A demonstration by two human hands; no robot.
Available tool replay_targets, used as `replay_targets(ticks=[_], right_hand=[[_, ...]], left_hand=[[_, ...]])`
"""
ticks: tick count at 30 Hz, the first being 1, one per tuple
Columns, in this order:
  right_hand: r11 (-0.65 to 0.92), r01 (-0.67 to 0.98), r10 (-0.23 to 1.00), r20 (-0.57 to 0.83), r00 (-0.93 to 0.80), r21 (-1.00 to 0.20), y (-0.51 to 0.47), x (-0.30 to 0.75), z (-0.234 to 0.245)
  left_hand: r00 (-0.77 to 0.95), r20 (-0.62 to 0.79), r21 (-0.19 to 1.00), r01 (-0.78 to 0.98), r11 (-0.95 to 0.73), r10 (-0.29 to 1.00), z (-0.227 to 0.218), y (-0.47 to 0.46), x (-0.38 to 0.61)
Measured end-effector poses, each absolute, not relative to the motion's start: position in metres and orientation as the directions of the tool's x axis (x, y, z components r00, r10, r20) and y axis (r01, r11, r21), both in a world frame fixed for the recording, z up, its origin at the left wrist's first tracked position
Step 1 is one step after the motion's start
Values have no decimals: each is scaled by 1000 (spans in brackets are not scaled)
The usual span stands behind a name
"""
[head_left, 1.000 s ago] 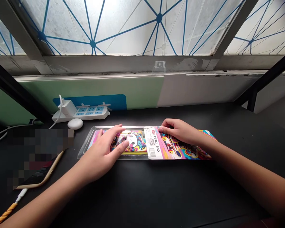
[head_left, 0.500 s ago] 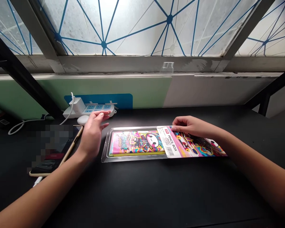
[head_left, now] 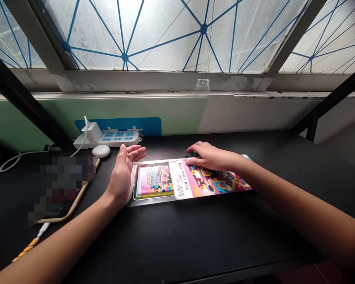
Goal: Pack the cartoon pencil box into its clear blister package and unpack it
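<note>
Pink pencil box (head_left: 195, 180) now sits further inside its clear case (head_left: 133, 185) on the black desk (head_left: 177, 236), right hand (head_left: 208, 156) pressing flat, left hand (head_left: 124, 171) returned, spread against the case's left end.

The left hand (head_left: 122, 173) came back beside the clear case (head_left: 154, 181); the paper sleeve (head_left: 207, 181) now covers more of it.

Left hand (head_left: 122, 173): open, set on edge, palm facing three o'clock, fingers extended toward one o'clock. Right hand (head_left: 210, 156): palm down, flat, fingers pointing nine o'clock.
</note>
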State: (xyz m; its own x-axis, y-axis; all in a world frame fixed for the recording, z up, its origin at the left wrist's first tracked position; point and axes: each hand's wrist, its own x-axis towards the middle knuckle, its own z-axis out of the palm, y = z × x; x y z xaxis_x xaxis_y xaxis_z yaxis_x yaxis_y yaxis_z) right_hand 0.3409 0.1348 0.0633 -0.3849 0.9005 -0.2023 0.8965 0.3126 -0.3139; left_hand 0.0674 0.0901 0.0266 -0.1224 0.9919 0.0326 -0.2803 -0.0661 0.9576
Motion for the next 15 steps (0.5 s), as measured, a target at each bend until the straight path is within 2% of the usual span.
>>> replay_targets(ticks=[6, 9, 15], right_hand=[[439, 865, 845, -216, -489, -241, 142, 251, 68], [492, 839, 831, -162, -532, -234, 139, 222, 66], [513, 816, 848, 6, -531, -266, 122, 271, 62]], left_hand=[[-107, -4, 947, -319, -30, 994, 26, 89, 68], [-121, -52, 949, -316, 11, 991, 26, 91, 66], [-41, 43, 999, 31, -41, 998, 20, 91, 60]])
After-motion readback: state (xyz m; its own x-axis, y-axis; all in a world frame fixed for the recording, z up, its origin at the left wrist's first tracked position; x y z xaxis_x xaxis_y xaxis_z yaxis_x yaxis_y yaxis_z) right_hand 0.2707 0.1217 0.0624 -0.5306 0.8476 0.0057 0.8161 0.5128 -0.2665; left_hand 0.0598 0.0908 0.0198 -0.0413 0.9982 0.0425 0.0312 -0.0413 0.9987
